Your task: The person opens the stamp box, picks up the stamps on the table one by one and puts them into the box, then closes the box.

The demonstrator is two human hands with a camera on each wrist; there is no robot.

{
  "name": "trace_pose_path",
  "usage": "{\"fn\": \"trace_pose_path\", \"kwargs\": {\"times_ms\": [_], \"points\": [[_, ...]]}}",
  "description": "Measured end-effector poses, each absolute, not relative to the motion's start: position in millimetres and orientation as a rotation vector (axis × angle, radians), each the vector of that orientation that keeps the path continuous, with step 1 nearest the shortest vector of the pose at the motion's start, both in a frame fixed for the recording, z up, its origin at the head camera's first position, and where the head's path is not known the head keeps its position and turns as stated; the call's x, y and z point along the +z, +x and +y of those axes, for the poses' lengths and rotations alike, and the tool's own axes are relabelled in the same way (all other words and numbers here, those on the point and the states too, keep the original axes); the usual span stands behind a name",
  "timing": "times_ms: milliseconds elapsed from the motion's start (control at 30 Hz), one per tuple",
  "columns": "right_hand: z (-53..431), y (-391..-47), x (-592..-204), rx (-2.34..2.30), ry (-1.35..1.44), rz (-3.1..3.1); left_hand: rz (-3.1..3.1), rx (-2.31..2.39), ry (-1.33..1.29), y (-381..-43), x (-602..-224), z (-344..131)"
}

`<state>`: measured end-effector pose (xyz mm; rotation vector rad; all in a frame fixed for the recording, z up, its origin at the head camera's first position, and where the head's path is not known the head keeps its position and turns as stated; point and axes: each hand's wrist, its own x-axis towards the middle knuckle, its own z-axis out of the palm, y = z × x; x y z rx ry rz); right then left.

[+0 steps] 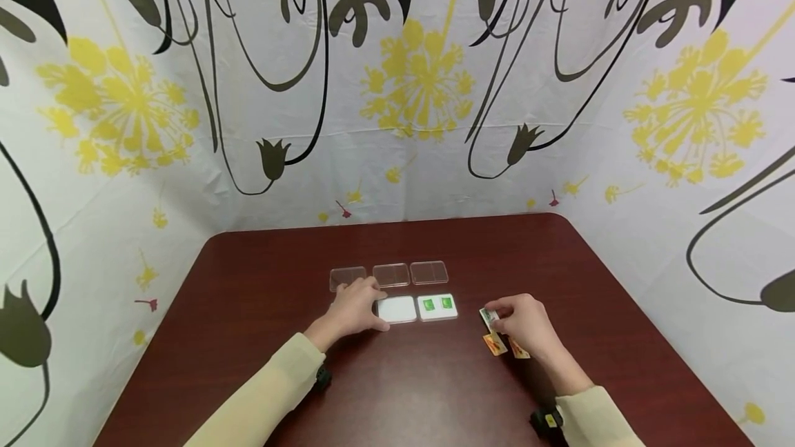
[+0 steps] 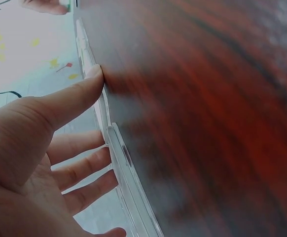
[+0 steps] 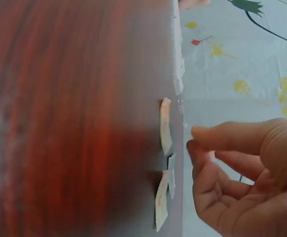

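My left hand (image 1: 352, 308) is at the left end of a flat white case (image 1: 397, 310), its thumb (image 2: 96, 74) at the near edge and its index finger at the far edge. The other fingers are spread next to a clear plastic lid (image 2: 131, 182). Over several small packets, my right hand (image 1: 526, 323) has thumb and index fingertips close together. A green-and-white packet (image 1: 486, 316) shows right at those fingertips; I cannot tell whether they pinch it. Two orange packets, one on the left (image 1: 495, 344) and one on the right (image 1: 518, 348), lie nearer me.
Beside the white case stands another white case (image 1: 437, 308) with two green squares in it. Behind them is a row of clear lids: left (image 1: 345, 276), middle (image 1: 391, 274), right (image 1: 429, 272). The reddish-brown table (image 1: 397, 392) meets a flower-patterned cloth (image 1: 397, 178).
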<state>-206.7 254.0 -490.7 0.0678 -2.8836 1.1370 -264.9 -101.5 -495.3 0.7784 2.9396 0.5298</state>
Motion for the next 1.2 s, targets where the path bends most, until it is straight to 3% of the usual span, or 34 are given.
{"fn": "trace_pose_path", "kwargs": {"times_ms": [633,1200], "points": [[227.6,-211.8,-477.8,1.847,0.081,-2.603,2.944,0.500,0.785,-266.2,-496.9,-101.0],[165.3,-239.7,-492.6,1.847,0.330,-2.607,2.927,0.435,0.843,-273.2,-495.3,-104.6]]}}
